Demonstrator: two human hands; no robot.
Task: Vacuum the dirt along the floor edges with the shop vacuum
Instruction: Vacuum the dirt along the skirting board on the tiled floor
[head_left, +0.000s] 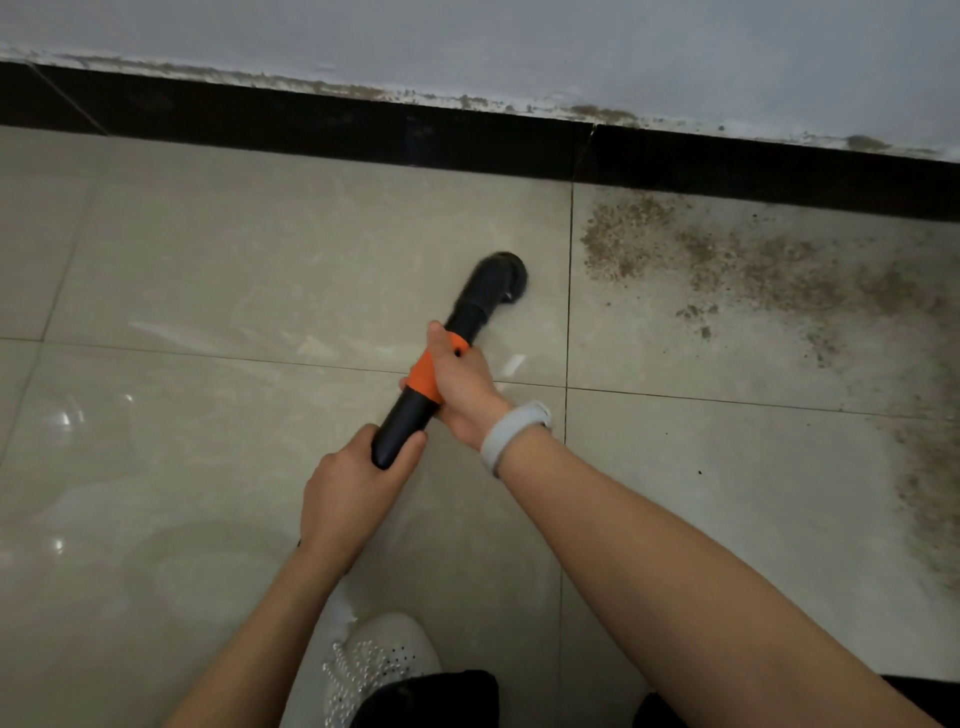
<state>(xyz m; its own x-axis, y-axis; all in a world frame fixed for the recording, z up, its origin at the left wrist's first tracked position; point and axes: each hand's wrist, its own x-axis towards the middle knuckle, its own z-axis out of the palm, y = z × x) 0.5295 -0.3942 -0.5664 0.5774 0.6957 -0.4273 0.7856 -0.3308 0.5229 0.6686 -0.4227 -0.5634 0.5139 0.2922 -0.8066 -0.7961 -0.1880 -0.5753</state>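
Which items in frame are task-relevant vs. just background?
Belongs to the job:
- vacuum wand, black with an orange band
- nozzle on the floor
- dirt patch by the baseboard
- left hand gripping the wand's rear end
- right hand gripping at the orange band

Just there:
- black baseboard
- wall
- white wristband
- white shoe

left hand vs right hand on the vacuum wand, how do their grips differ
The left hand grips the black rear end of the vacuum wand; the right hand grips farther forward, over the orange band. Only the right wrist wears a white wristband. Both curl round the wand.
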